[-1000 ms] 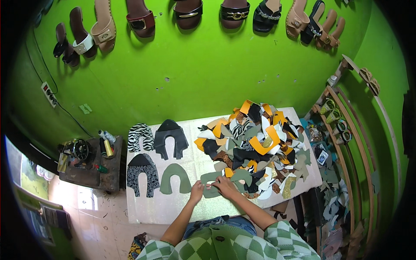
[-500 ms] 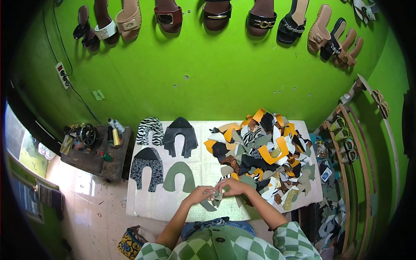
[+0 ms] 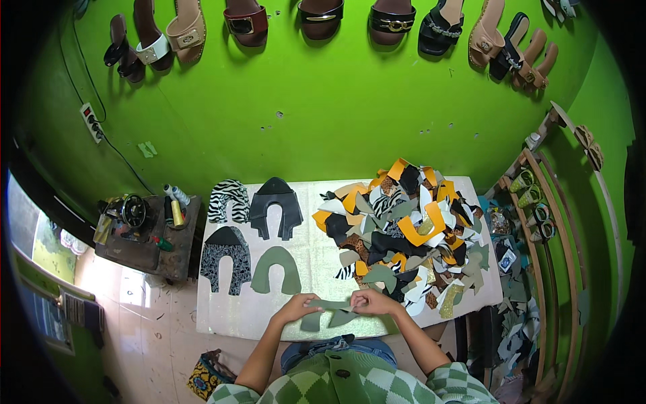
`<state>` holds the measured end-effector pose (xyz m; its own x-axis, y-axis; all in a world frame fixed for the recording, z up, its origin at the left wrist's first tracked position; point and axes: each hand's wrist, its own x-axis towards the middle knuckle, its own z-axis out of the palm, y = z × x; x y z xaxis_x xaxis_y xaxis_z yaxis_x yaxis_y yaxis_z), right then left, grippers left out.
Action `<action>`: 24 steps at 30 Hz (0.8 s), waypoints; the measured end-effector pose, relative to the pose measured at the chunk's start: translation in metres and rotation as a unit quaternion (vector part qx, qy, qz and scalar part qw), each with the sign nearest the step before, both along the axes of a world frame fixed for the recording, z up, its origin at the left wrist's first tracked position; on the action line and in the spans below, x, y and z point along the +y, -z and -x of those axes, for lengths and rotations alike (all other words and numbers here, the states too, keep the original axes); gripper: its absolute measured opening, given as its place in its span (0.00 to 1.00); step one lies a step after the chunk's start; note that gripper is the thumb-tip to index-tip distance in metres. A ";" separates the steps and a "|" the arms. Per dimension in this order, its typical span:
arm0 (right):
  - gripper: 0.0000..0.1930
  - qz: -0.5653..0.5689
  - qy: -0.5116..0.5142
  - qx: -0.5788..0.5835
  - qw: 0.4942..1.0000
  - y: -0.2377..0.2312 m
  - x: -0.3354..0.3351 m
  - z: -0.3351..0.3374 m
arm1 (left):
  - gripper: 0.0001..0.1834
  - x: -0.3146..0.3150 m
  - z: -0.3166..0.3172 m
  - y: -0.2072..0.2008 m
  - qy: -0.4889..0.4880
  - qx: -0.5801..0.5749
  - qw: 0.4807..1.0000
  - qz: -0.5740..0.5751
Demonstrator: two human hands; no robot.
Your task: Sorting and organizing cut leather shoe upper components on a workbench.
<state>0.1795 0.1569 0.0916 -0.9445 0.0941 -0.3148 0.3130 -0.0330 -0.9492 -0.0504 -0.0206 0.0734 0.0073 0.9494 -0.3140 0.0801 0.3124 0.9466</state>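
Observation:
My left hand (image 3: 297, 308) pinches one side of a sage-green piece of sheet material (image 3: 330, 305) above the table's front edge. My right hand (image 3: 375, 302) has its fingers closed on the other side. Two flaps of green hang or lie below the held strip; whether it is one piece or two layers I cannot tell. Just beyond my left hand lies a green arch-shaped stack (image 3: 275, 271). Further off are a grey-and-black patterned arch stack (image 3: 227, 262), a black one (image 3: 276, 207) and a zebra-striped one (image 3: 229, 200).
A mixed heap of cut scraps (image 3: 410, 236) covers the right part of the white table (image 3: 309, 229). Sandals (image 3: 321, 20) hang along the green wall. At left stands a sewing machine (image 3: 134, 212) with thread cones (image 3: 177, 212). A wooden rack (image 3: 548, 262) with sandals is at right.
My hands were close together over the green material; now they have moved apart, with the strip stretched between them. The whole view has shifted slightly.

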 end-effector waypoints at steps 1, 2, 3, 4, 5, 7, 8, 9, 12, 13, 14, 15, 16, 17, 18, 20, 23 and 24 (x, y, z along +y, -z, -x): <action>0.05 0.047 0.012 0.015 0.999 -0.002 -0.004 -0.002 | 0.11 0.000 -0.001 0.000 0.012 -0.031 0.999 0.016; 0.05 0.049 0.014 0.014 0.999 0.001 -0.004 -0.003 | 0.11 0.002 -0.002 0.000 0.014 -0.033 0.999 0.018; 0.05 0.032 0.028 0.002 0.999 0.007 -0.003 -0.005 | 0.14 0.006 -0.004 -0.008 0.017 0.092 0.995 0.036; 0.06 0.015 0.042 -0.011 0.999 0.014 -0.003 -0.006 | 0.17 0.007 -0.007 -0.011 0.020 0.216 0.975 0.054; 0.07 -0.058 0.080 -0.026 0.995 0.021 -0.001 -0.005 | 0.17 0.007 -0.010 0.000 0.022 0.212 0.975 0.058; 0.05 -0.071 0.174 0.026 0.982 0.027 -0.003 0.003 | 0.20 0.005 -0.011 0.024 -0.058 0.312 0.947 -0.047; 0.05 -0.071 0.218 0.041 0.972 0.037 -0.003 0.003 | 0.20 0.005 -0.014 0.030 -0.055 0.309 0.949 -0.043; 0.06 -0.082 0.253 0.031 0.964 0.035 -0.005 0.009 | 0.19 0.009 -0.016 0.031 -0.083 0.313 0.944 -0.070; 0.07 -0.107 0.299 0.009 0.948 0.038 -0.007 0.019 | 0.20 0.014 -0.017 0.037 -0.112 0.332 0.930 -0.110; 0.07 -0.106 0.298 0.006 0.949 0.036 -0.009 0.022 | 0.19 0.014 -0.017 0.039 -0.120 0.315 0.937 -0.093; 0.07 -0.122 0.318 0.035 0.939 0.034 -0.012 0.025 | 0.19 0.014 -0.018 0.041 -0.127 0.297 0.943 -0.078; 0.08 -0.137 0.337 0.063 0.929 0.034 -0.014 0.027 | 0.19 0.014 -0.019 0.043 -0.128 0.296 0.944 -0.075; 0.08 -0.137 0.336 0.061 0.930 0.034 -0.015 0.029 | 0.17 0.014 -0.021 0.045 -0.146 0.235 0.959 -0.061; 0.09 -0.173 0.308 0.049 0.934 0.033 -0.016 0.030 | 0.16 0.015 -0.024 0.047 -0.163 0.172 0.970 -0.047; 0.09 -0.208 0.278 0.037 0.937 0.027 -0.019 0.034 | 0.16 0.016 -0.026 0.051 -0.166 0.172 0.970 -0.045; 0.10 -0.195 0.227 0.026 0.954 0.015 -0.022 0.041 | 0.13 0.019 -0.031 0.057 -0.242 -0.071 0.967 -0.047; 0.10 -0.214 0.164 0.025 0.963 0.016 -0.020 0.050 | 0.12 0.029 -0.030 0.054 -0.214 -0.092 0.971 -0.060; 0.10 -0.243 0.148 0.036 0.958 0.018 -0.019 0.053 | 0.12 0.034 -0.030 0.049 -0.215 -0.092 0.970 -0.060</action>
